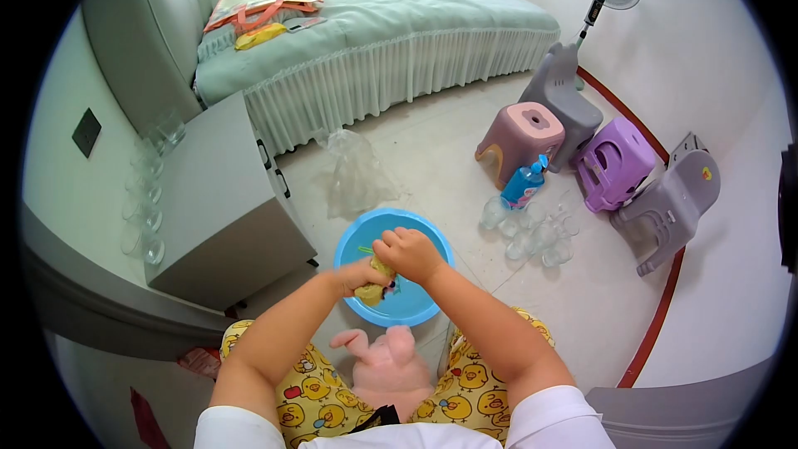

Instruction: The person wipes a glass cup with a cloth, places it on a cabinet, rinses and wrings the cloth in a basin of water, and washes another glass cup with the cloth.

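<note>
Over a blue plastic basin [428, 308] on the floor, both my hands are closed on a crumpled yellow cloth [370, 293] with a few dark and pink marks. My left hand [359, 276] grips its lower part and is slightly blurred. My right hand [409, 254] is wrapped around the upper end, just above and to the right of the left. A small green strip [365, 249] sticks out beside the cloth. The basin's contents are partly hidden by my hands and forearms.
Several clear glasses [532, 237] lie on the floor near a blue pump bottle [524, 185]. More glasses [143, 212] stand on the grey cabinet [220, 191]. A plastic bag [353, 175], stools [519, 133], chairs [677, 199] and a bed [399, 12] surround the basin.
</note>
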A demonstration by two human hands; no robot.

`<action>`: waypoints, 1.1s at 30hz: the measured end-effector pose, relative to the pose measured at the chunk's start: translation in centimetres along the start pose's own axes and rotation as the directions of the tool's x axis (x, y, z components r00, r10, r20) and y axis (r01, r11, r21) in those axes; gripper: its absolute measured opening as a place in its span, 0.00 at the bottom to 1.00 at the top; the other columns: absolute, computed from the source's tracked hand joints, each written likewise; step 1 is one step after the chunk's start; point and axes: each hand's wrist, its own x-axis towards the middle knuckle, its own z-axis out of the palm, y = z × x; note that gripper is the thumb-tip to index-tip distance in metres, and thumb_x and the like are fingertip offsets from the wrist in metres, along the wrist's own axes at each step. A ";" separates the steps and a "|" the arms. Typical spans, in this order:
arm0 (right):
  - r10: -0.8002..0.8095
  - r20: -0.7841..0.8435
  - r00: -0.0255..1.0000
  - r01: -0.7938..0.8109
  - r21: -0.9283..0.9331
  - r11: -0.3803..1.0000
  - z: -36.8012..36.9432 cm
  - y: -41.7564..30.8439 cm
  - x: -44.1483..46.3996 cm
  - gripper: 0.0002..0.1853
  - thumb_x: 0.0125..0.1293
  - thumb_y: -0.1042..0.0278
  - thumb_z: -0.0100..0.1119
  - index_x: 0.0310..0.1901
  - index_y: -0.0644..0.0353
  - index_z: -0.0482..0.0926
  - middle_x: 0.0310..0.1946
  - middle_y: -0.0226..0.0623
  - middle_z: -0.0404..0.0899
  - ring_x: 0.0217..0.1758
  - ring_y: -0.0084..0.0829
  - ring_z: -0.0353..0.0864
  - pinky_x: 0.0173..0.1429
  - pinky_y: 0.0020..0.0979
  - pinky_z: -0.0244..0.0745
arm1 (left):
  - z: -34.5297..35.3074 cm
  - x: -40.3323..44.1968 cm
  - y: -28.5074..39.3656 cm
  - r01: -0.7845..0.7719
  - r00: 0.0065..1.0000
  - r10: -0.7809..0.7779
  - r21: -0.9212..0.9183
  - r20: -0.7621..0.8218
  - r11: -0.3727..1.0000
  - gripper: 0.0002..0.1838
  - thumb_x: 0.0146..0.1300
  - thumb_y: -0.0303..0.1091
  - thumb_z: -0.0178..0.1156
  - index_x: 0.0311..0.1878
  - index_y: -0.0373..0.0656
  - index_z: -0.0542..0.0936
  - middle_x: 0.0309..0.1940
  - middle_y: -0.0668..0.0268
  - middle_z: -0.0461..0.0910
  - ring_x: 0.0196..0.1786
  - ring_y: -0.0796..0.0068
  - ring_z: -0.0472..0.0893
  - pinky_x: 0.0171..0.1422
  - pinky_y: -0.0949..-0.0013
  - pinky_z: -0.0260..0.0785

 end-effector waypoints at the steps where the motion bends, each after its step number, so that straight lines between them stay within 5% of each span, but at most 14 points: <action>1: 0.081 0.129 0.988 -0.071 -0.082 0.994 0.6 -0.1 -0.3 0.05 0.49 0.68 0.59 0.24 0.53 0.72 0.19 0.28 0.70 0.23 0.28 0.74 0.25 0.28 0.69 | -0.3 0.2 0.2 -0.001 0.987 0.032 0.189 -0.158 0.982 0.17 0.46 0.32 0.65 0.39 0.39 0.74 0.30 0.63 0.76 0.33 0.68 0.78 0.37 0.67 0.72; 3: 0.192 0.215 0.958 -0.169 -0.124 0.978 1.7 -0.8 -0.9 0.04 0.48 0.68 0.58 0.26 0.53 0.73 0.20 0.30 0.72 0.24 0.30 0.76 0.25 0.29 0.71 | 0.0 0.2 1.6 0.026 0.948 0.094 0.369 -0.304 0.929 0.15 0.44 0.30 0.65 0.37 0.40 0.75 0.27 0.63 0.77 0.31 0.69 0.78 0.35 0.68 0.72; 5: 0.298 0.299 0.907 -0.256 -0.172 0.951 2.5 -1.2 -0.7 0.03 0.48 0.68 0.56 0.27 0.53 0.74 0.22 0.32 0.75 0.25 0.32 0.78 0.26 0.30 0.72 | 2.3 0.0 3.9 0.443 0.836 0.171 0.826 -0.521 0.350 0.07 0.46 0.30 0.61 0.31 0.43 0.78 0.24 0.60 0.79 0.29 0.64 0.79 0.34 0.65 0.72; 6: 0.402 0.407 0.820 -0.366 -0.166 0.916 2.7 -1.4 -0.5 0.02 0.48 0.69 0.56 0.27 0.53 0.75 0.24 0.34 0.77 0.26 0.34 0.79 0.27 0.32 0.73 | 2.5 0.3 3.4 0.443 0.835 0.170 0.822 -0.523 0.357 0.07 0.46 0.30 0.61 0.31 0.43 0.78 0.24 0.60 0.79 0.29 0.64 0.79 0.34 0.65 0.72; 7: 0.486 0.510 0.710 -0.467 -0.174 0.867 2.9 -1.4 -0.3 0.02 0.49 0.70 0.56 0.27 0.54 0.76 0.25 0.36 0.79 0.28 0.37 0.81 0.28 0.34 0.75 | 2.4 0.8 2.6 0.449 0.786 0.369 0.868 -0.496 0.211 0.04 0.47 0.31 0.59 0.28 0.44 0.79 0.23 0.59 0.79 0.29 0.62 0.79 0.34 0.63 0.71; 8: 0.479 0.515 0.711 -0.460 -0.174 0.871 3.0 -1.4 -0.1 0.02 0.49 0.70 0.56 0.27 0.54 0.76 0.25 0.36 0.79 0.28 0.37 0.81 0.28 0.34 0.75 | 2.1 1.2 2.0 0.472 0.719 0.551 0.879 -0.423 0.059 0.03 0.47 0.31 0.58 0.25 0.45 0.79 0.22 0.58 0.79 0.29 0.60 0.79 0.34 0.61 0.71; 10: 0.562 0.656 0.505 -0.601 -0.201 0.774 2.8 -1.1 0.4 0.04 0.49 0.71 0.54 0.27 0.55 0.79 0.30 0.40 0.81 0.33 0.39 0.81 0.32 0.36 0.76 | 1.0 2.1 1.0 0.455 0.704 0.600 0.890 -0.381 0.032 0.03 0.47 0.32 0.57 0.24 0.46 0.79 0.23 0.59 0.79 0.30 0.59 0.79 0.34 0.60 0.71; 16: 0.572 0.788 0.227 -0.847 -0.130 0.516 4.4 0.4 -0.7 0.09 0.44 0.71 0.55 0.29 0.60 0.79 0.31 0.46 0.80 0.36 0.39 0.80 0.36 0.38 0.74 | -1.5 3.9 -0.5 0.356 0.710 0.690 0.916 -0.137 -0.184 0.04 0.44 0.35 0.60 0.21 0.48 0.78 0.23 0.63 0.79 0.30 0.61 0.79 0.32 0.61 0.70; 20: 0.408 0.873 0.269 -0.883 0.054 0.467 7.6 2.5 -3.4 0.08 0.38 0.73 0.56 0.23 0.66 0.79 0.26 0.47 0.79 0.31 0.39 0.80 0.33 0.35 0.73 | -2.6 4.8 -1.1 0.269 0.707 0.707 0.920 0.013 -0.286 0.06 0.40 0.38 0.61 0.21 0.48 0.76 0.20 0.66 0.77 0.27 0.63 0.77 0.31 0.64 0.68; 22: 0.355 0.913 0.203 -0.957 0.107 0.270 8.0 2.9 -3.8 0.11 0.32 0.73 0.60 0.23 0.67 0.78 0.23 0.43 0.77 0.27 0.34 0.77 0.30 0.33 0.71 | -2.5 5.0 -1.0 0.268 0.697 0.716 0.918 0.025 -0.292 0.07 0.40 0.39 0.61 0.21 0.48 0.76 0.20 0.66 0.77 0.28 0.64 0.77 0.31 0.63 0.68; 25: 0.353 0.932 0.080 -0.983 0.016 0.182 6.1 2.8 -2.7 0.12 0.32 0.71 0.63 0.22 0.67 0.77 0.22 0.41 0.76 0.25 0.33 0.74 0.29 0.33 0.69 | -2.4 4.9 -0.9 0.259 0.694 0.719 0.919 0.036 -0.296 0.07 0.40 0.39 0.61 0.22 0.49 0.76 0.21 0.66 0.77 0.28 0.65 0.78 0.31 0.63 0.68; 33: 0.446 0.866 0.226 -0.905 0.017 0.425 7.0 2.1 -2.2 0.11 0.37 0.70 0.60 0.27 0.64 0.80 0.28 0.47 0.80 0.33 0.40 0.80 0.36 0.35 0.74 | -2.6 4.0 -0.6 0.282 0.685 0.728 0.922 0.000 -0.266 0.06 0.39 0.36 0.62 0.23 0.48 0.76 0.22 0.66 0.77 0.29 0.64 0.78 0.32 0.62 0.69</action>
